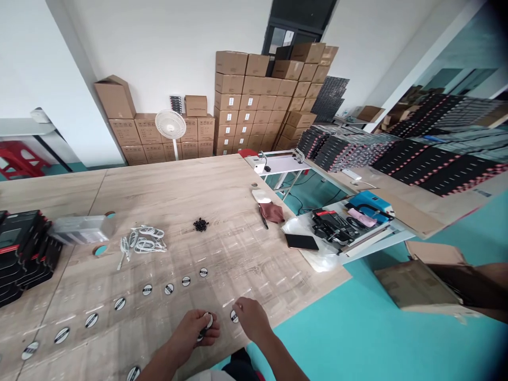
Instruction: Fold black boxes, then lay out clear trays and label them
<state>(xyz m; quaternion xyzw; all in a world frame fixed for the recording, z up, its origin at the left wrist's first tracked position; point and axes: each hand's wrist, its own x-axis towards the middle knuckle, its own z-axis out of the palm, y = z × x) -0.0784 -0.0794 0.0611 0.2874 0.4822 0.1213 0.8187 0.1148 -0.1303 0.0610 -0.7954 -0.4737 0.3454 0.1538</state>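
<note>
Near the table's front edge, my left hand (pixel 198 329) holds several round black-and-white discs (pixel 208 320), fingers curled around them. My right hand (pixel 251 317) is just to the right, its fingers pinched together over the edge of a round labelled disc (pixel 234 316) on the table; whether anything is between the fingertips is hidden. Similar discs lie in a slanting row on clear plastic pouches, from a disc (pixel 203 272) near the middle to another (pixel 30 350) at the far left. One more disc (pixel 134 374) sits at the bottom edge.
The wooden table (pixel 190 185) bears white cables (pixel 143 241), small black parts (pixel 201 225), a plastic case (pixel 81 229), black boxes (pixel 24 254), a brown cloth (pixel 272 212) and a phone (pixel 301 242). An open carton (pixel 420 280) stands right; cartons (pixel 257 100) are stacked behind.
</note>
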